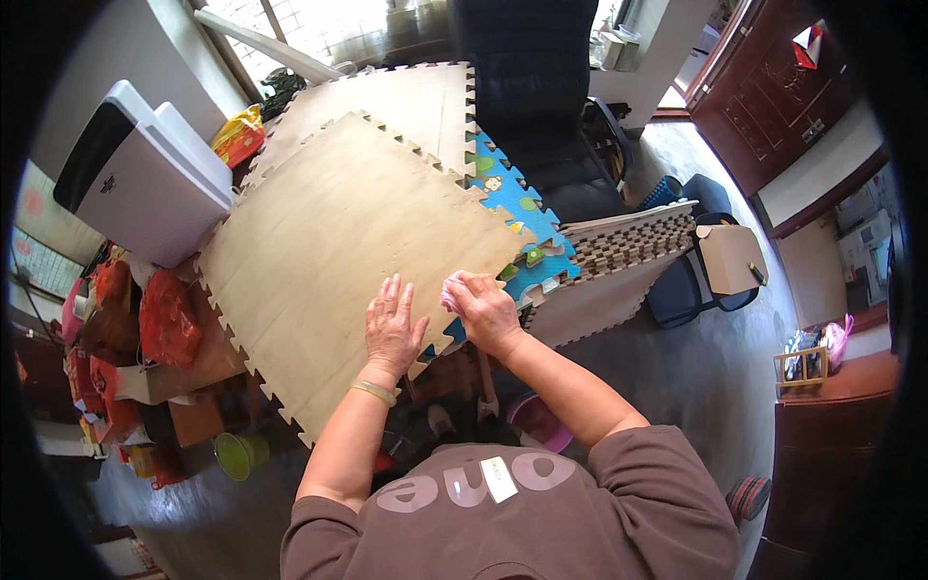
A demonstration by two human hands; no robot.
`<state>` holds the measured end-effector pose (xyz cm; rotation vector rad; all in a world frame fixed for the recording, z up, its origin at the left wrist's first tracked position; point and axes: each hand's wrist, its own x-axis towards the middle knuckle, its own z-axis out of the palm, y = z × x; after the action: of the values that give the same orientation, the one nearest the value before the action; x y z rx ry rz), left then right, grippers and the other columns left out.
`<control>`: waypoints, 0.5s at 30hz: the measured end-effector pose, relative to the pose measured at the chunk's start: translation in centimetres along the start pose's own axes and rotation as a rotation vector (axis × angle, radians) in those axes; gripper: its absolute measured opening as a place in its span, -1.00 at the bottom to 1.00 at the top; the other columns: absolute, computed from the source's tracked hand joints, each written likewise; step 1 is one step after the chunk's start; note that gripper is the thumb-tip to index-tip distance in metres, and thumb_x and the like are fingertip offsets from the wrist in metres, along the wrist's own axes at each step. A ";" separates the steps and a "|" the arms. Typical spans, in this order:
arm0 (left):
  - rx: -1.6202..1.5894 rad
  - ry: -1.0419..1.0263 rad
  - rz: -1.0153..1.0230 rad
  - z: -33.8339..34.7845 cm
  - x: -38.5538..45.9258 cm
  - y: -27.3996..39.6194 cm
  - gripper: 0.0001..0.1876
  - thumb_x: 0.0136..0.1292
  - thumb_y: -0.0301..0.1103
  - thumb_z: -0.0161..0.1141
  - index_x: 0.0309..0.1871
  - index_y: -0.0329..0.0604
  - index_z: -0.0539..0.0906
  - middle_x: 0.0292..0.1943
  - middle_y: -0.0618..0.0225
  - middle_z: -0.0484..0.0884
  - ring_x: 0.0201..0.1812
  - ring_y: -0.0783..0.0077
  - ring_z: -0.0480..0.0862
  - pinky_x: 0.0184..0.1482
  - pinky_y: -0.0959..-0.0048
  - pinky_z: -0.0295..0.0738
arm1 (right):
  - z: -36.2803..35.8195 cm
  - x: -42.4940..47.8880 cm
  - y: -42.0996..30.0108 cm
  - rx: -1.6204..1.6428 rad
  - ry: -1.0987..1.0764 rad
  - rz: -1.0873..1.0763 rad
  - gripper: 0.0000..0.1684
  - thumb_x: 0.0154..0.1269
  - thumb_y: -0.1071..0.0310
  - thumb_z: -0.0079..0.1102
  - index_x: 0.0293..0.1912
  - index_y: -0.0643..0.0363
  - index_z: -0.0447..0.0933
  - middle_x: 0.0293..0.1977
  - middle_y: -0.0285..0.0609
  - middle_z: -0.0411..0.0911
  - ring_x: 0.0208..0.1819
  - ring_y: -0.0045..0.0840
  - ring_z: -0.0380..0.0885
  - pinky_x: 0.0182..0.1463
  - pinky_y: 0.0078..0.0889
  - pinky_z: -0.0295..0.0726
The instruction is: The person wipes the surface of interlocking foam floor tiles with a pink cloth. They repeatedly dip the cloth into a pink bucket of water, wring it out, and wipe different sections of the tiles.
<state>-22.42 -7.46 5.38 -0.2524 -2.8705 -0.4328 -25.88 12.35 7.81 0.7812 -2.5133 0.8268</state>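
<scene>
A large cream foam mat with jigsaw edges point(326, 232) lies face up before me, over another cream foam mat point(391, 94) and a blue printed one point(533, 210). My left hand point(394, 326) rests flat on the upper mat near its front edge, fingers spread, with a bangle on the wrist. Just to its right, my right hand point(484, 308) grips a crumpled pink cloth point(454, 291) at the mat's front right edge. Whatever holds the mats up from below is mostly hidden.
A stack of foam mats point(631, 243) leans at the right, beside a black office chair point(533, 109). Red plastic bags point(170, 317) and boxes crowd the left. On the floor are a green bucket point(241, 455) and a pink basin point(540, 422). A cardboard box point(728, 259) sits on a dark chair.
</scene>
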 end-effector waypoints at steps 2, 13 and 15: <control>0.019 -0.032 0.070 0.9 0.8 0.3 -0.24 0.17 -0.04 0.33 0.41 -0.13 0.39 0.50 0.15 0.23 0.52 0.14 0.17 0.48 0.11 0.06 | -0.3 0.3 0.6 -0.022 0.019 0.048 -0.63 0.17 0.38 0.30 0.02 0.11 0.56 0.00 -0.13 0.56 0.01 -0.19 0.55 0.03 -0.25 0.60; 0.030 -0.166 0.171 4.4 5.2 1.0 -0.14 0.20 0.20 0.19 0.45 -0.16 0.31 0.54 0.14 0.15 0.57 0.17 0.05 0.55 0.09 -0.14 | 1.1 3.4 4.1 -0.116 0.085 0.104 -0.65 0.20 0.35 0.25 0.00 0.16 0.57 0.05 -0.09 0.52 0.06 -0.19 0.51 0.03 -0.24 0.59; 0.047 -0.165 0.193 5.1 5.2 0.7 -0.11 0.20 0.25 0.15 0.46 -0.17 0.29 0.54 0.14 0.14 0.58 0.17 0.04 0.56 0.09 -0.16 | 2.4 3.0 4.6 -0.122 0.080 0.067 -0.64 0.20 0.35 0.18 0.01 0.20 0.56 0.04 -0.03 0.52 0.06 -0.17 0.51 0.08 -0.22 0.56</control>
<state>-28.29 -4.48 2.13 -0.5766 -2.9726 -0.3214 -31.42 12.73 5.56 0.6154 -2.5031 0.7040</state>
